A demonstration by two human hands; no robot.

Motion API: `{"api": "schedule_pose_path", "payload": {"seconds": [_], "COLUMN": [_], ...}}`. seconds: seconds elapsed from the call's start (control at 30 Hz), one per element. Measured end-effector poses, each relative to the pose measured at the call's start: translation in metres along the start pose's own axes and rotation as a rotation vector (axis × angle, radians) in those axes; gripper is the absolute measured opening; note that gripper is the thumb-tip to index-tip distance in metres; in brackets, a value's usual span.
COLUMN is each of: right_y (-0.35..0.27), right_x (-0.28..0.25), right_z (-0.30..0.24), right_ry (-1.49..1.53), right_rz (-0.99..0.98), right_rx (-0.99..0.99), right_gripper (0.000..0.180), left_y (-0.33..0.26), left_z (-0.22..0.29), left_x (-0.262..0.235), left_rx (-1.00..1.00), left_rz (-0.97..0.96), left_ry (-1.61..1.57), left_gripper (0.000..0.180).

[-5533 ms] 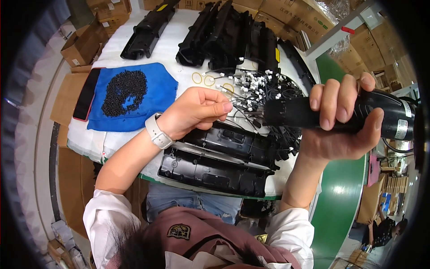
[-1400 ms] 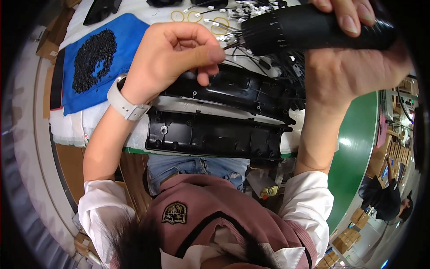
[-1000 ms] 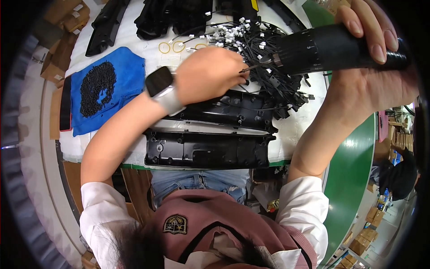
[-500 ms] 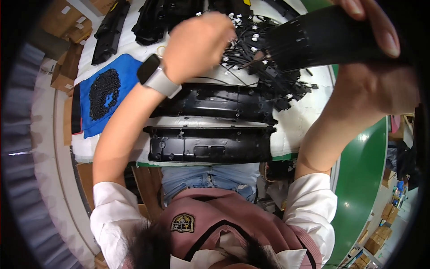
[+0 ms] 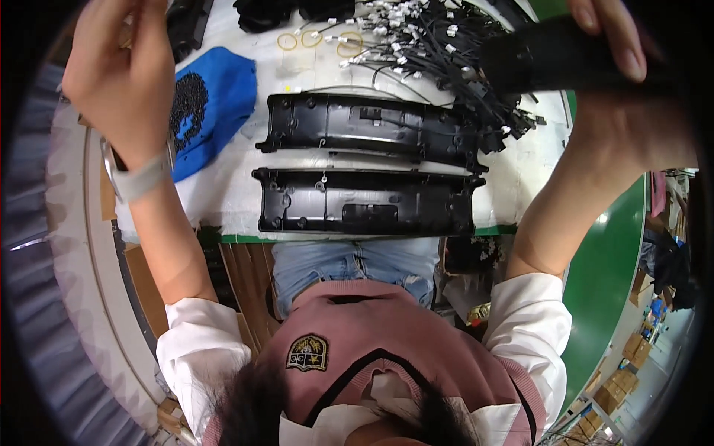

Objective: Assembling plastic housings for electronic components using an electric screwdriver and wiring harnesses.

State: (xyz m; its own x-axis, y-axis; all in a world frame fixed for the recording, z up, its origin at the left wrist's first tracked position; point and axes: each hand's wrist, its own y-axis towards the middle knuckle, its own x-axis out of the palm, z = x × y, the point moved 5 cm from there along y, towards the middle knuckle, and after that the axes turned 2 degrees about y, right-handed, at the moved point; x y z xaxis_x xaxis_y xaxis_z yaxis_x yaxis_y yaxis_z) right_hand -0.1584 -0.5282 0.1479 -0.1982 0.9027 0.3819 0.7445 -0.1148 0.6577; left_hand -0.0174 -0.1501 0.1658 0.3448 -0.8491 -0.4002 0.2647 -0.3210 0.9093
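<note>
Black housing held up at the upper right, left hand raised clear at the upper left.

The long black plastic housing (image 5: 573, 59) sits in the right hand (image 5: 632, 111), fingers wrapped over its top edge; matte, dark, partly cut by the frame. The left hand (image 5: 123, 74) hovers over the blue cloth (image 5: 216, 104); whether its fingers pinch anything I cannot tell. It looks like a fitting step, calling next for a steady approach to the housing. Two black panels (image 5: 372, 201) lie on the white table (image 5: 223, 201) below the cable pile (image 5: 439, 37).

White table (image 5: 230, 201), two black housings (image 5: 364, 204)

White worktable (image 5: 223, 201), green conveyor belt (image 5: 602, 297), cardboard boxes (image 5: 632, 357).
</note>
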Motion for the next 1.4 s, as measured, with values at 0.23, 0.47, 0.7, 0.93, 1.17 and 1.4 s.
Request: {"api": "schedule_pose_path", "payload": {"seconds": [0.23, 0.47, 0.7, 0.93, 1.17, 1.4], "right_y": [-0.049, -0.098, -0.119, -0.120, -0.118, -0.113], "right_x": [0.134, 0.166, 0.183, 0.185, 0.195, 0.200], "right_z": [0.042, 0.041, 0.047, 0.066, 0.082, 0.082], "right_ry": [0.005, -0.176, -0.243, -0.230, -0.278, -0.314], "right_rz": [0.027, 0.017, -0.066, -0.108, -0.193, -0.256], "right_rx": [0.090, -0.101, -0.114, -0.115, -0.064, 0.003], "right_gripper": [0.048, 0.046, 0.051, 0.047, 0.043, 0.044], "left_y": [-0.098, -0.150, -0.154, -0.158, -0.154, -0.154], "left_z": [0.070, 0.103, 0.104, 0.106, 0.105, 0.108], "left_x": [0.011, 0.048, 0.046, 0.046, 0.046, 0.049], "left_rx": [-0.222, -0.256, -0.255, -0.243, -0.262, -0.254], "left_rz": [-0.551, -0.846, -0.807, -0.879, -0.881, -0.841], "left_ry": [-0.474, -0.719, -0.649, -0.459, -0.427, -0.492], "left_gripper": [0.024, 0.012, 0.013, 0.014, 0.016, 0.015]}}
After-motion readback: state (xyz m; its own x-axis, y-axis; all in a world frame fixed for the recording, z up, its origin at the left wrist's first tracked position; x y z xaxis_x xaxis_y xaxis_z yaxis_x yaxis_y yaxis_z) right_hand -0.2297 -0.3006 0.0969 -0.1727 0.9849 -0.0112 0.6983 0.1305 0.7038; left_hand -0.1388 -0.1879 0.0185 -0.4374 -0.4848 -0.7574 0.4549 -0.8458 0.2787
